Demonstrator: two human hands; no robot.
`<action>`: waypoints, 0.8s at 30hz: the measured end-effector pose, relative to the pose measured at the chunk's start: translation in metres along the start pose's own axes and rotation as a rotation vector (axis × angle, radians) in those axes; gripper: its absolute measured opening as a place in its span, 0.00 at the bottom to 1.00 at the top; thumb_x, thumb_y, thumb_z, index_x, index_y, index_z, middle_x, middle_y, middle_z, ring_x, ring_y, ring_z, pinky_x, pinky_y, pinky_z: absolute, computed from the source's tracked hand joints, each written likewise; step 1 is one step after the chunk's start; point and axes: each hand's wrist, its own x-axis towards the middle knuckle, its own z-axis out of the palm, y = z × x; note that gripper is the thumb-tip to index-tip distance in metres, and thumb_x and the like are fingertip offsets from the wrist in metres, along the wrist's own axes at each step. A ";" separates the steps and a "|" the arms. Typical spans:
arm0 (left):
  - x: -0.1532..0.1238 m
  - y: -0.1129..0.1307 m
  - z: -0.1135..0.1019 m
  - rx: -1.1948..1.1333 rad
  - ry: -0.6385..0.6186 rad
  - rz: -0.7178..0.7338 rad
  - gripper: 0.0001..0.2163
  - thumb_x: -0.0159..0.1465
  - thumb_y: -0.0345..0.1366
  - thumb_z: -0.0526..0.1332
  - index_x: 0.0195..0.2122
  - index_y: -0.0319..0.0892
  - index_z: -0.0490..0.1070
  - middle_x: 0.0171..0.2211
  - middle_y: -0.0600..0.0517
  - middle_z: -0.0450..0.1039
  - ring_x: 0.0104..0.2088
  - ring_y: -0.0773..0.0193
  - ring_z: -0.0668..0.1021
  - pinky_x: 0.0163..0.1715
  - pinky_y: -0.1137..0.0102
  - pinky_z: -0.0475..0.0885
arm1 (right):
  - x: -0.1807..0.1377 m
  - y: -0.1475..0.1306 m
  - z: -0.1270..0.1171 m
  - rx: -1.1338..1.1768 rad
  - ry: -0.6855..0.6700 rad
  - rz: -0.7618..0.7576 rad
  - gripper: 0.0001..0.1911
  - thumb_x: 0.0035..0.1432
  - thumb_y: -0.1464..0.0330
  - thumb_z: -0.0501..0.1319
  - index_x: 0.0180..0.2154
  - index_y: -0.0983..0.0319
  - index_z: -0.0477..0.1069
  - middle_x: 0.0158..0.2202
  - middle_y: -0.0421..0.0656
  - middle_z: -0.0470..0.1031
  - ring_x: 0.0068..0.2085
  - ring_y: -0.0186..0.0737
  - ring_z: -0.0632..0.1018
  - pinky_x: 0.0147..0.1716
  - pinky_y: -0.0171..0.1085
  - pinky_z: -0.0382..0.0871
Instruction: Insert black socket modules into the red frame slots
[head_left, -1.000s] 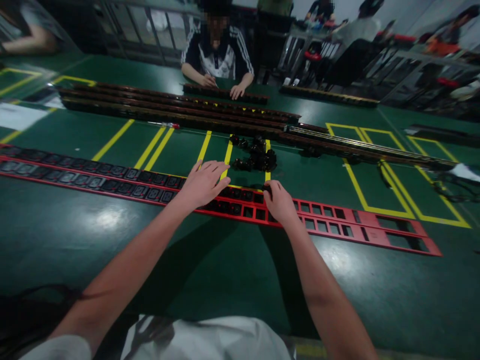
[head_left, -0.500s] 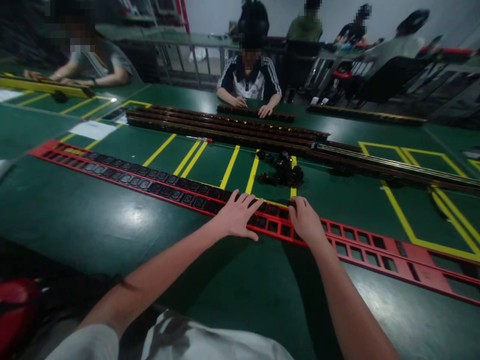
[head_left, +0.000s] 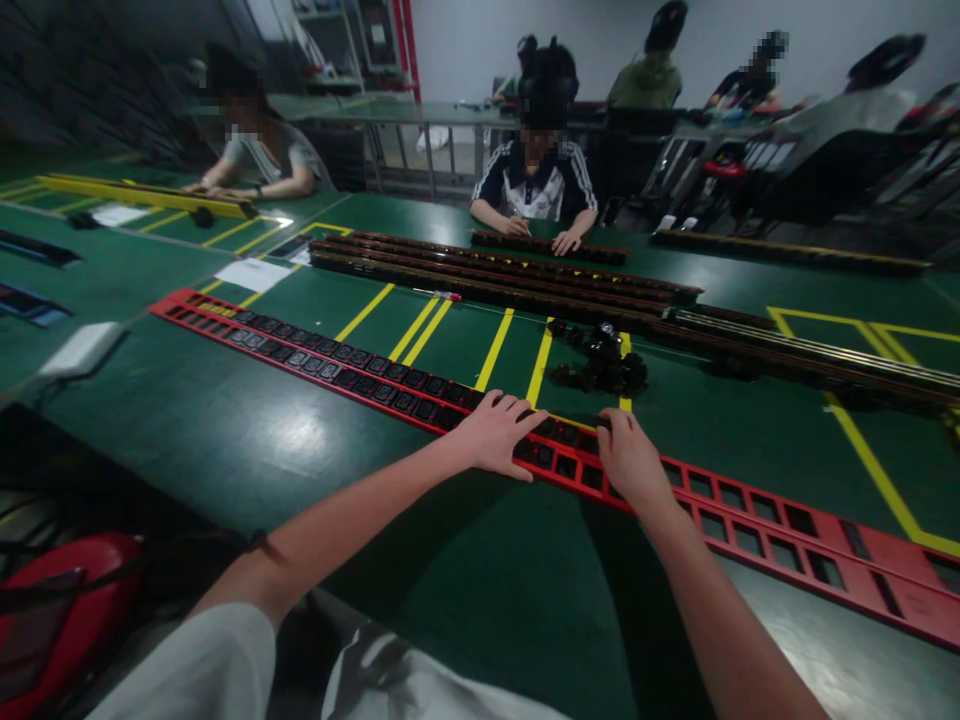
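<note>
A long red panel [head_left: 757,540] with two rows of square openings lies slantwise across the green table. Black socket inserts [head_left: 360,385] fill its openings from the left part up to about my hands; to the right of them the openings show bare. My left hand [head_left: 499,435] rests flat over the panel, fingers spread, on top of several inserts. Just right of it, my right hand [head_left: 630,455] is closed at the panel's upper row, its thumb and fingertips around a small black socket insert [head_left: 603,423], which is mostly hidden.
Beyond the panel lies a pile of loose black parts [head_left: 604,365]. Long dark strips [head_left: 495,275] run behind it, with a red-tipped pen-like tool [head_left: 450,296] beside them. White paper [head_left: 253,274] lies at left. A co-worker [head_left: 536,180] sits opposite, another [head_left: 259,160] at far left.
The view has swung left, so everything appears shifted to the right. Both hands keep nearly the same places on the red panel.
</note>
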 end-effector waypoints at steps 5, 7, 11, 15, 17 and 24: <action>-0.020 -0.027 -0.006 0.009 -0.020 -0.019 0.47 0.57 0.64 0.64 0.71 0.42 0.54 0.64 0.38 0.65 0.63 0.42 0.67 0.68 0.46 0.48 | 0.007 -0.035 0.010 -0.026 -0.008 -0.004 0.17 0.70 0.67 0.47 0.54 0.65 0.66 0.53 0.57 0.71 0.47 0.55 0.77 0.45 0.48 0.72; -0.026 -0.036 -0.006 0.004 -0.026 -0.007 0.47 0.57 0.63 0.64 0.71 0.42 0.54 0.65 0.38 0.64 0.65 0.43 0.66 0.69 0.45 0.44 | 0.009 -0.045 0.015 -0.047 -0.003 -0.010 0.16 0.70 0.68 0.47 0.53 0.65 0.66 0.52 0.57 0.71 0.46 0.55 0.77 0.46 0.49 0.72; -0.029 -0.044 -0.005 -0.030 -0.048 0.008 0.47 0.58 0.61 0.65 0.72 0.42 0.53 0.66 0.39 0.63 0.66 0.44 0.65 0.70 0.46 0.44 | 0.012 -0.049 0.022 -0.009 0.038 -0.011 0.17 0.69 0.69 0.48 0.54 0.65 0.67 0.51 0.57 0.71 0.48 0.55 0.77 0.47 0.51 0.72; -0.030 -0.043 -0.003 -0.055 -0.061 -0.005 0.47 0.57 0.60 0.66 0.72 0.42 0.52 0.66 0.38 0.62 0.67 0.43 0.64 0.70 0.47 0.45 | 0.007 -0.036 0.019 0.201 0.157 -0.080 0.21 0.67 0.69 0.51 0.59 0.63 0.67 0.54 0.56 0.69 0.51 0.53 0.76 0.52 0.51 0.72; -0.030 -0.043 -0.002 -0.062 -0.059 -0.016 0.47 0.57 0.60 0.66 0.72 0.43 0.52 0.67 0.39 0.62 0.67 0.44 0.64 0.70 0.46 0.44 | 0.001 -0.028 0.014 0.300 0.200 -0.122 0.20 0.65 0.70 0.53 0.57 0.62 0.68 0.53 0.54 0.69 0.52 0.50 0.76 0.55 0.49 0.71; -0.004 -0.011 -0.001 -0.079 -0.038 -0.060 0.37 0.66 0.60 0.57 0.69 0.42 0.59 0.66 0.40 0.65 0.66 0.46 0.66 0.71 0.46 0.45 | -0.020 -0.009 0.008 0.458 0.301 -0.062 0.10 0.54 0.72 0.57 0.40 0.59 0.62 0.51 0.54 0.71 0.53 0.50 0.75 0.51 0.48 0.72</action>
